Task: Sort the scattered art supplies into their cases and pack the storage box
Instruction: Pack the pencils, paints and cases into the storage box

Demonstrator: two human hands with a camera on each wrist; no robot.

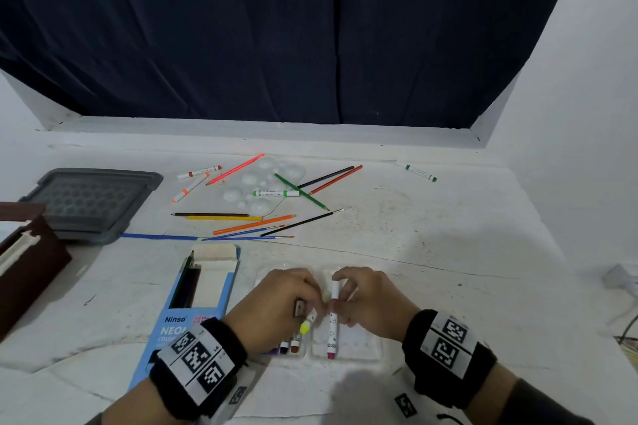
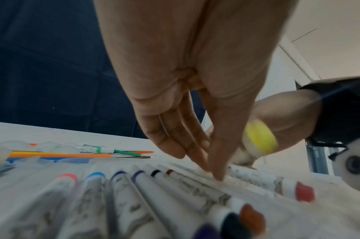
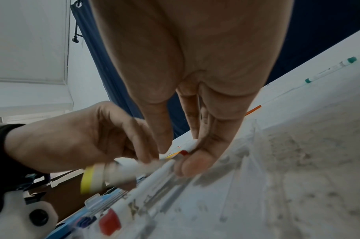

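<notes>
Beside the "Ninso NEON" pencil box (image 1: 193, 300), left hand (image 1: 276, 300) gripping yellow marker (image 1: 308, 321), right hand (image 1: 373, 300) pinching red marker (image 1: 334, 321).

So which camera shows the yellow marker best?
The head view: the yellow marker appears sharp, held by the left hand over the marker case. Both wrist views show only its blurred yellow cap.

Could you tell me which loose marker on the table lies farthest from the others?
The green-capped marker at the far right, lying alone. The red marker, orange marker and other green marker cluster around the paint palette.
</notes>
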